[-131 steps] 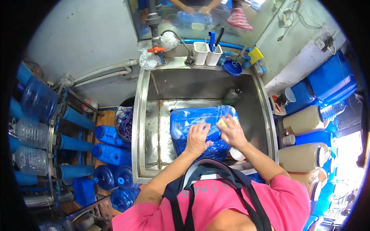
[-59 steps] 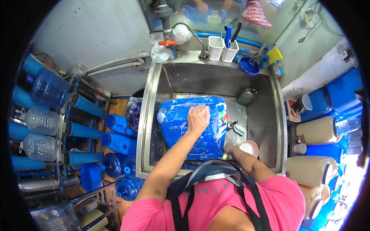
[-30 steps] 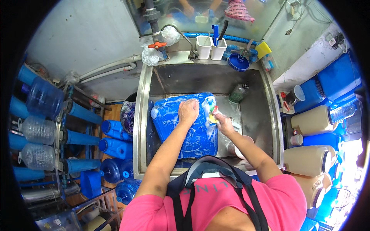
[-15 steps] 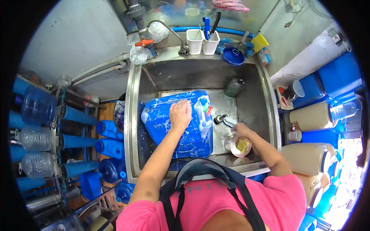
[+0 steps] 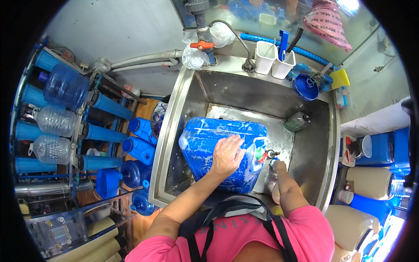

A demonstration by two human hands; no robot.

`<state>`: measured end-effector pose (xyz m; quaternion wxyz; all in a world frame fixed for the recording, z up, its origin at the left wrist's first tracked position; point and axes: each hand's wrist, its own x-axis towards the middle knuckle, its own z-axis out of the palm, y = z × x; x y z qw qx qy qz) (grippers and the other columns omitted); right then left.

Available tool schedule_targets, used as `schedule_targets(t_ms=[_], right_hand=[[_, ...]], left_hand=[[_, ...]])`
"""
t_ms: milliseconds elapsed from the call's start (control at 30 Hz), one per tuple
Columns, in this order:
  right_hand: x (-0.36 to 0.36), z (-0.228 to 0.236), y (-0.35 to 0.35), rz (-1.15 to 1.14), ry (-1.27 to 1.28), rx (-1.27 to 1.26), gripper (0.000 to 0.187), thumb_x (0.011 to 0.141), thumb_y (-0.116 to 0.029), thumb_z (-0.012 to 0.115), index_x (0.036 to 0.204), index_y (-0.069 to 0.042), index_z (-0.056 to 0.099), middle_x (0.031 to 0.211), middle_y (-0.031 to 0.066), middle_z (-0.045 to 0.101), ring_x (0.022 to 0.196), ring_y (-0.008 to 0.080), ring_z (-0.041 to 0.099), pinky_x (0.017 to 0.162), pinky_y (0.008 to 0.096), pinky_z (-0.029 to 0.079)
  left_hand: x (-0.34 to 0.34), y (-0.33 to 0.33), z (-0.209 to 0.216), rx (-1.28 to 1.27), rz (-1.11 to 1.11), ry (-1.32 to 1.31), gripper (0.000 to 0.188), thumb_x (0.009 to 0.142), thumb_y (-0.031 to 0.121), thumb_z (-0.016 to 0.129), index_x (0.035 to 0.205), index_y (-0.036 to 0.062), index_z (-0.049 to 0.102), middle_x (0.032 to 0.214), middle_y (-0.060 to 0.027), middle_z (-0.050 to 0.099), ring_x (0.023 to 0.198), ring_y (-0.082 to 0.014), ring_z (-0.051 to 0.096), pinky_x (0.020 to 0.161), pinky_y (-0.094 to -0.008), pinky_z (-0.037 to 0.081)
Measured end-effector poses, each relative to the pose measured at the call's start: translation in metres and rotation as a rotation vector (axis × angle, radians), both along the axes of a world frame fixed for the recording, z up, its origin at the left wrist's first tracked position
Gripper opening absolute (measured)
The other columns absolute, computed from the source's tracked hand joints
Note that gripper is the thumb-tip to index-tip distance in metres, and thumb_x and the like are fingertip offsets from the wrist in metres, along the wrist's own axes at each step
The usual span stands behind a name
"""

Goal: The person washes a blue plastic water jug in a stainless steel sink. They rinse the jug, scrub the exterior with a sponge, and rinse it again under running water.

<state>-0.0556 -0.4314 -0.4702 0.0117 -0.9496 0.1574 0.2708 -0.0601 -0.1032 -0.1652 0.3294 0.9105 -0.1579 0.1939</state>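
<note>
A large blue plastic jug (image 5: 203, 144), streaked with suds, lies in the metal sink (image 5: 174, 131). Flat on its upper face rests my left hand (image 5: 228, 153), fingers stretched out and holding nothing. A red and green fitting (image 5: 263, 156) shows at the jug's right end, beside a small dark fitting (image 5: 273, 153). My right hand (image 5: 279, 167) is low over the sink floor by these, its fingers closed at a small light-blue thing (image 5: 273, 162) that is mostly hidden. Beneath my right forearm a pinkish bowl (image 5: 275, 194) is partly covered.
A greenish bottle (image 5: 297, 122) leans in the sink's far right corner. Along the back ledge stand white holders (image 5: 265, 59) with brushes, a blue lid (image 5: 305, 87) and a yellow sponge (image 5: 340, 78). Blue jugs (image 5: 139, 149) stand left; beige containers (image 5: 349, 225) stand right.
My right hand has moved from the bowl's rim to the small light-blue thing near the jug's fittings. My left hand has spread flatter on the jug. The whole view has turned and shifted.
</note>
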Motion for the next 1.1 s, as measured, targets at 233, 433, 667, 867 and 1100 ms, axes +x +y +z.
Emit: schedule_targets(t_ms=[233, 433, 667, 867, 1100], right_hand=[[-0.015, -0.003, 0.007, 0.090, 0.063, 0.190, 0.061, 0.072, -0.013, 0.067, 0.128, -0.003, 0.047, 0.115, 0.0211, 0.061, 0.108, 0.0357, 0.060, 0.088, 0.0441, 0.050], [-0.017, -0.011, 0.003, 0.142, 0.089, 0.392, 0.061, 0.071, -0.013, 0.068, 0.128, -0.002, 0.047, 0.115, 0.0213, 0.062, 0.108, 0.0355, 0.060, 0.087, 0.0428, 0.050], [-0.009, -0.009, -0.007, -0.168, 0.200, 0.526, 0.064, 0.067, -0.026, 0.076, 0.122, -0.002, 0.055, 0.112, 0.0229, 0.063, 0.103, 0.0359, 0.063, 0.089, 0.0394, 0.050], [0.048, 0.081, -0.038, -0.123, 0.105, 0.161, 0.067, 0.078, -0.060, 0.059, 0.109, -0.002, 0.068, 0.121, 0.0208, 0.061, 0.114, 0.0360, 0.058, 0.093, 0.0445, 0.048], [0.127, 0.292, 0.050, -0.008, -0.325, 0.240, 0.069, 0.089, -0.064, 0.037, 0.097, -0.004, 0.071, 0.102, 0.0257, 0.065, 0.103, 0.0394, 0.061, 0.090, 0.0473, 0.046]], left_hand=[[0.001, -0.005, 0.002, 0.039, 0.016, 0.030, 0.057, 0.071, 0.036, 0.077, 0.114, 0.0019, 0.062, 0.119, -0.0174, 0.062, 0.115, -0.0327, 0.056, 0.098, -0.0474, 0.037], [-0.001, -0.004, 0.007, 0.086, -0.023, 0.065, 0.081, 0.056, 0.044, 0.084, 0.119, 0.0011, 0.057, 0.123, -0.0186, 0.058, 0.119, -0.0348, 0.052, 0.100, -0.0505, 0.035], [-0.001, -0.008, 0.010, 0.322, -0.023, 0.207, 0.104, 0.044, 0.045, 0.088, 0.129, 0.0010, 0.048, 0.134, -0.0202, 0.048, 0.126, -0.0370, 0.043, 0.105, -0.0543, 0.029], [0.029, -0.001, -0.018, 0.141, -0.011, 0.014, 0.063, 0.073, 0.047, 0.073, 0.116, 0.0025, 0.061, 0.119, -0.0194, 0.060, 0.115, -0.0370, 0.053, 0.099, -0.0490, 0.036], [0.041, 0.004, -0.029, 0.211, -0.051, 0.088, 0.059, 0.080, 0.039, 0.067, 0.123, 0.0010, 0.055, 0.125, -0.0183, 0.056, 0.121, -0.0312, 0.048, 0.103, -0.0452, 0.032]])
